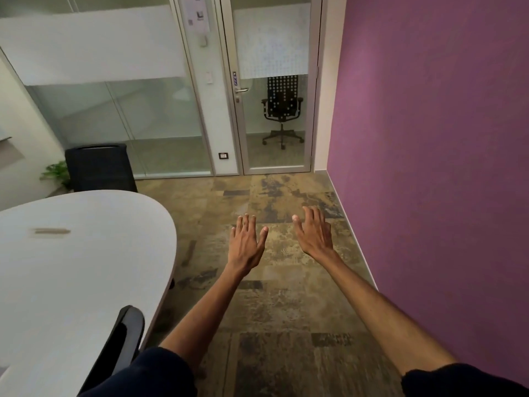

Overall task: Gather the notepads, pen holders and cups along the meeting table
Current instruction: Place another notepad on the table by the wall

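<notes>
The rounded end of the pale grey meeting table (86,267) fills the left side of the head view. No notepad, pen holder or cup shows on the visible part of it; only a narrow slot (51,231) is set into its top. My left hand (246,242) and my right hand (314,233) are stretched forward over the carpet, to the right of the table and apart from it. Both hands are palm down with fingers spread and hold nothing.
A black chair armrest (126,330) sits at the table's near edge. A black bin (100,167) and a small plant (57,171) stand beyond the table. Ahead is a glass door (274,90) with an office chair (282,110) behind it. A purple wall (443,138) runs along the right.
</notes>
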